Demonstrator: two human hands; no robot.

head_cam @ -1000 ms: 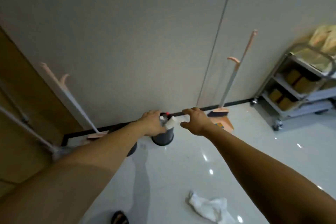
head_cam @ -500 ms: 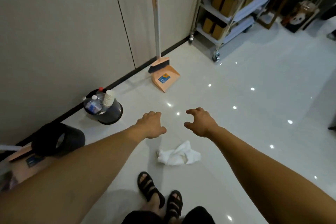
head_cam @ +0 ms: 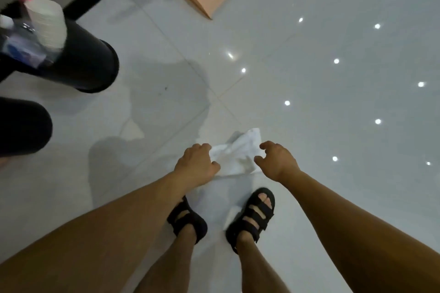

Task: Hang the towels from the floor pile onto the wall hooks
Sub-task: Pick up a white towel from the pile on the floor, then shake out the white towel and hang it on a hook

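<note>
Reaching hands flank towel (fingers curled).

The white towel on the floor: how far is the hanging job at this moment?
Done: nothing can be confirmed; no hooks are in view. In hand: the left hand and right hand reach down to one crumpled white towel lying on the floor; a firm grip is not clear. Remaining: lift it and hang it.
</note>
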